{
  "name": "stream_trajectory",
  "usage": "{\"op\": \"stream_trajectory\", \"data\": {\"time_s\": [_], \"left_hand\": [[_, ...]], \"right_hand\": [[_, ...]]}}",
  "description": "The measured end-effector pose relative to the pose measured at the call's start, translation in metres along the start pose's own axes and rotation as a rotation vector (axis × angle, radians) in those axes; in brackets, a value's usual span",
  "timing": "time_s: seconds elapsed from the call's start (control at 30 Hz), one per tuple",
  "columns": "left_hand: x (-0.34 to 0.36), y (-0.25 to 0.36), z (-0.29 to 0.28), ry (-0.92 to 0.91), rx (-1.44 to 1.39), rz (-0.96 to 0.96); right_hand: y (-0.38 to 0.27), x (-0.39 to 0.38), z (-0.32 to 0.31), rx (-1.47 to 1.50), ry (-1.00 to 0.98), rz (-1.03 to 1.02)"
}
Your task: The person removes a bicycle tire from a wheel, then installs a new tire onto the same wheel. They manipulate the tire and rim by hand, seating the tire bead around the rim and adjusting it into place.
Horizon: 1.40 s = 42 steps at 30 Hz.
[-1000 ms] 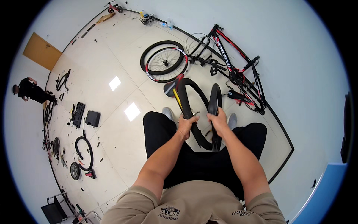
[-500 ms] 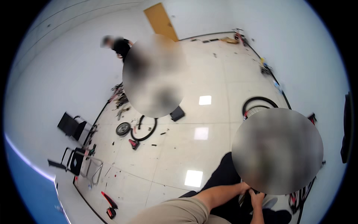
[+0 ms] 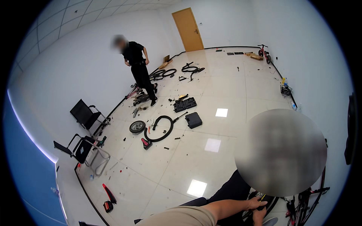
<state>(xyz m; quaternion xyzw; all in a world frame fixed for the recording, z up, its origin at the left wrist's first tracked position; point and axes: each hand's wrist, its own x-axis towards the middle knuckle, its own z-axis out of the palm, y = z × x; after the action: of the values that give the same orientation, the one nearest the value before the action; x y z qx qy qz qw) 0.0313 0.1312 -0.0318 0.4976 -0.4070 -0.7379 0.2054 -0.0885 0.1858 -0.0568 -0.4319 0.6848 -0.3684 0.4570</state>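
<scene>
At the lower right, my left hand [image 3: 255,203] is closed around a small black thing with a yellow mark [image 3: 263,197], whose kind I cannot make out. Just below it is my right hand [image 3: 259,216], its fingers curled close to the left one; what they hold is hidden. Both hands are over a black bicycle wheel [image 3: 272,207], seen only in part. A round blurred patch hides what lies above my hands. My dark-trousered leg [image 3: 230,188] reaches in beside the wheel.
A person in black [image 3: 136,56] stands at the far left. On the floor lie a loose tyre [image 3: 146,132], a small wheel [image 3: 137,127], a black case [image 3: 194,120], an opened toolbox [image 3: 185,104] and red-black parts [image 3: 109,193]. Two chairs [image 3: 86,115] line the left wall; bicycle parts [image 3: 301,205] lie right.
My view has tilted and shifted, and the blurred patch over the far left is gone, showing the person and toolbox. My hands stay close together; the black-and-yellow thing now shows.
</scene>
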Motion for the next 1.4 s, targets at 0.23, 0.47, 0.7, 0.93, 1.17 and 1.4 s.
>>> {"op": "stream_trajectory", "data": {"time_s": [0.23, 0.47, 0.7, 0.93, 1.17, 1.4], "left_hand": [[0.033, -0.017, 0.004, -0.011, 0.001, 0.003], [0.033, -0.007, 0.001, -0.103, 0.039, 0.004], [0.021, -0.019, -0.002, -0.274, -0.012, -0.012], [-0.022, 0.004, 0.030, 0.410, 0.408, 0.439], [-0.099, 0.106, -0.041, 0.319, -0.149, 0.639], [-0.160, 0.096, -0.112, 0.758, 0.029, 0.705]], "right_hand": [[-0.008, 0.008, 0.000, -0.059, 0.093, 0.026], [0.013, 0.014, 0.002, -0.281, 0.312, 0.045], [0.007, 0.000, 0.000, -0.265, 0.241, 0.058], [0.030, 0.026, -0.015, -0.213, 0.212, 0.024], [-0.016, 0.000, -0.011, -0.302, 0.212, 0.073], [-0.026, -0.003, -0.018, -0.316, 0.212, 0.106]]}}
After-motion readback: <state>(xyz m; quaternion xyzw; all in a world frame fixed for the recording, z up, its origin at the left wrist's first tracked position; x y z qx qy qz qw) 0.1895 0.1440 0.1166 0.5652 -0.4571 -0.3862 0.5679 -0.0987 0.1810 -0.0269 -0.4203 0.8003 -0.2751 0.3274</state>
